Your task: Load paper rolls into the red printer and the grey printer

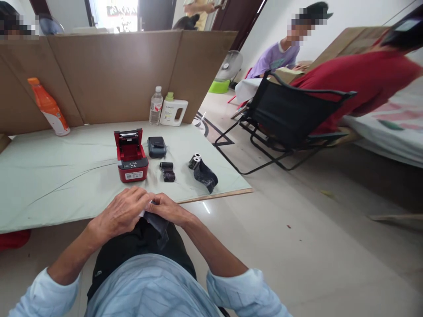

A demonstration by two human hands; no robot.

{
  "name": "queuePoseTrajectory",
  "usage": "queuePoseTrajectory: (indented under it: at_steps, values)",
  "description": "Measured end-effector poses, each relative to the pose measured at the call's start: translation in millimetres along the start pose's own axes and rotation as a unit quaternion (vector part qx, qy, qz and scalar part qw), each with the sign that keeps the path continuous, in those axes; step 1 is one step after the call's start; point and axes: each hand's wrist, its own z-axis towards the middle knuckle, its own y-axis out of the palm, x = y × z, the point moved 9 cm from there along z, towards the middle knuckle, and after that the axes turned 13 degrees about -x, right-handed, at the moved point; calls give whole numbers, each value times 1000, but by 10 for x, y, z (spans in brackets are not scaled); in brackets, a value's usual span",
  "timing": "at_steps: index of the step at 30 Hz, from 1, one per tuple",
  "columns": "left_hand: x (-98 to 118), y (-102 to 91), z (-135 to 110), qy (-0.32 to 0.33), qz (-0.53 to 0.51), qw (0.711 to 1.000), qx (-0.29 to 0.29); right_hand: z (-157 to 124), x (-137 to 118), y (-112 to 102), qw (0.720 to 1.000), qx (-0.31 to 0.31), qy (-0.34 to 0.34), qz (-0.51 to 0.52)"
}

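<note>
At the table's front edge, above my lap, my left hand point(124, 210) and my right hand point(170, 208) meet with fingers closed. Between them is a dark film strip point(158, 223), its loose end hanging over my trousers. A bit of white shows beside my left fingers; the rest is covered. Just beyond my hands stands a small red label printer point(133, 171) with its lid raised. To its right lie a dark grey box-shaped device point(157, 147), small dark rolls point(168, 172), and white-ended rolls point(194, 161) beside a curled dark strip point(206, 177).
A cardboard screen point(115, 79) borders the table's back. Before it stand an orange bottle point(49, 108), a clear bottle point(156, 107) and a white jug point(172, 112). A thin line crosses the tablecloth point(66, 202). At right, a person in red sits on a black folding chair point(284, 119).
</note>
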Motion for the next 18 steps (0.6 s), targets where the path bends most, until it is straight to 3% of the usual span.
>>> queuePoseTrajectory:
  at_steps: [5, 9, 11, 13, 16, 18]
  values:
    - [-173, 59, -184, 41, -166, 982, 82, 13, 155, 138, 997, -42, 55, 39]
    - [-425, 159, -342, 49, -376, 909, 172, 66, 236, 334, 983, -88, 61, 147]
    - [-512, 200, -414, 47, -430, 878, 206, 88, 260, 397, 978, -103, 60, 173]
    - [-499, 195, -451, 45, -407, 889, 206, 108, 303, 422, 978, -110, 72, 163]
    - [-362, 191, -422, 24, -271, 953, 134, 144, 357, 391, 986, -97, 89, 98]
    - [-318, 229, -400, -8, -188, 978, 85, 165, 335, 318, 995, -57, 72, 47]
